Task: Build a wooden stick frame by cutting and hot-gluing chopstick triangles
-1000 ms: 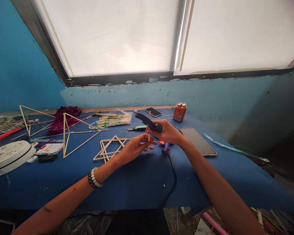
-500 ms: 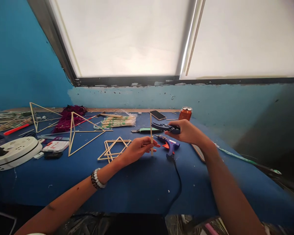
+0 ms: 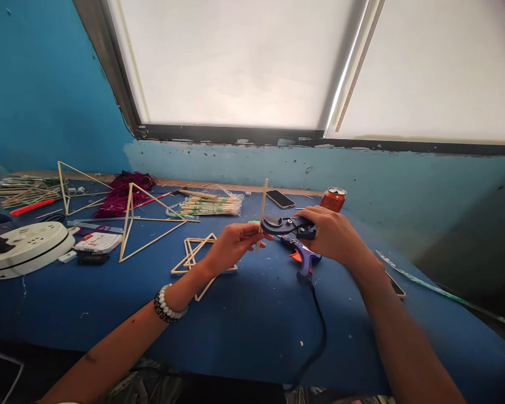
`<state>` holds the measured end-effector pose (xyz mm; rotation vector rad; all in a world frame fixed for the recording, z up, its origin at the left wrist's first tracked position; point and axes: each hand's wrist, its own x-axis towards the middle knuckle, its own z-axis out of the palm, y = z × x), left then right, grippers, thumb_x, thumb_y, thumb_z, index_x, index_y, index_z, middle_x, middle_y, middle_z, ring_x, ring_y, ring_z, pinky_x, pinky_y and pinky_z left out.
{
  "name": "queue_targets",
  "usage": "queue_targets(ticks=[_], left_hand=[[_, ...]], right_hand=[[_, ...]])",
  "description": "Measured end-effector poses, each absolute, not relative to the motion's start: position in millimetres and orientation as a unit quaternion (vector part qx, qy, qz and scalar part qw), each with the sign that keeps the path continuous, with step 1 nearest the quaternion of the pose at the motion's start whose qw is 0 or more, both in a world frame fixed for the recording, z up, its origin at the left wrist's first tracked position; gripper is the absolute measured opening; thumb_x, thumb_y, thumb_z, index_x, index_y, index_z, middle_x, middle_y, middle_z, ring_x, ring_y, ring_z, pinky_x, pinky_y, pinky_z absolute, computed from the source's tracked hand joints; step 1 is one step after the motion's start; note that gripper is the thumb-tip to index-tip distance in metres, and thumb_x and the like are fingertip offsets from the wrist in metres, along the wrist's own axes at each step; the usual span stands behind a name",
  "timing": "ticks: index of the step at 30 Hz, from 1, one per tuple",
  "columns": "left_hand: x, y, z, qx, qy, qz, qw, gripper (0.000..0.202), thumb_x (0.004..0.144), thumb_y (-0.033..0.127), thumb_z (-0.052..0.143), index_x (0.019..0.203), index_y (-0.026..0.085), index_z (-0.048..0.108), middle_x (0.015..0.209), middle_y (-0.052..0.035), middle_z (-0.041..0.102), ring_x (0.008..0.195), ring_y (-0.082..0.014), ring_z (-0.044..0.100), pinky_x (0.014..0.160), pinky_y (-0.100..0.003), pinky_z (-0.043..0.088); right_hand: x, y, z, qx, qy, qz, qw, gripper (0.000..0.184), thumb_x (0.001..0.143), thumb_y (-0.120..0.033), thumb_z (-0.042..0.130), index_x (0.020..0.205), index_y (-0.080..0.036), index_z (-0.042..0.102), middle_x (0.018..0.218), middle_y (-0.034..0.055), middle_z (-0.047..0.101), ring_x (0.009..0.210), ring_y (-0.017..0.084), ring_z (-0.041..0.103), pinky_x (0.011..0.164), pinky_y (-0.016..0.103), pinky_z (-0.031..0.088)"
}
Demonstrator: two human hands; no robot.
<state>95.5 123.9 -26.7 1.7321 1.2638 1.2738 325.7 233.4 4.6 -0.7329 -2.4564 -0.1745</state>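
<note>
Left hand [image 3: 231,245], fingers together, pinching upright bamboo skewer [image 3: 263,202]; right hand [image 3: 332,235], fingers clamped on ratchet pipe cutter [image 3: 284,225], its head at 9 o'clock against skewer; handle squeeze called for.

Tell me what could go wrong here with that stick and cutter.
The black cutter in the right hand sits against the wooden stick, close to the fingers of the left hand, so a slip could nip them. A loose end of the stick could spring toward the blue glue gun just below. Its black cord trails to the front of the blue-covered table, where an arm might snag it.
</note>
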Motion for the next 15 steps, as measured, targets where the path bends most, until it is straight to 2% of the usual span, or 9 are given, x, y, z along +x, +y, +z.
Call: queue_targets(ticks=[5, 11, 15], left_hand=[[91.8, 124.6, -29.0, 0.689, 0.491, 0.484, 0.223, 0.032, 0.098, 0.043, 0.057, 0.107, 0.019, 0.077, 0.084, -0.0025, 0.074, 0.077, -0.0141, 0.066, 0.067, -0.022, 0.048], [89.9, 123.7, -28.6, 0.709, 0.517, 0.462, 0.13, 0.024, 0.097, 0.032, 0.058, 0.104, 0.02, 0.078, 0.084, -0.0015, 0.077, 0.076, -0.0165, 0.07, 0.067, -0.023, 0.048], [90.0, 122.9, -28.2, 0.711, 0.51, 0.467, 0.128, 0.024, 0.097, 0.028, 0.058, 0.109, 0.02, 0.077, 0.083, -0.001, 0.077, 0.078, -0.017, 0.072, 0.07, -0.023, 0.051]], right_hand=[[324.7, 231.7, 3.8, -0.256, -0.912, -0.105, 0.301, 0.03, 0.076, -0.022, 0.073, 0.105, -0.018, 0.068, 0.103, 0.0054, 0.072, 0.096, 0.025, 0.065, 0.079, 0.035, 0.05], [320.4, 230.4, 1.8, -0.233, -0.906, -0.153, 0.318, 0.035, 0.072, -0.018, 0.071, 0.106, -0.017, 0.065, 0.098, 0.0057, 0.07, 0.091, 0.025, 0.061, 0.078, 0.037, 0.048], [318.9, 229.6, 1.0, -0.229, -0.904, -0.16, 0.323, 0.033, 0.072, -0.016, 0.068, 0.105, -0.017, 0.065, 0.097, 0.0059, 0.07, 0.09, 0.025, 0.061, 0.079, 0.037, 0.048]])
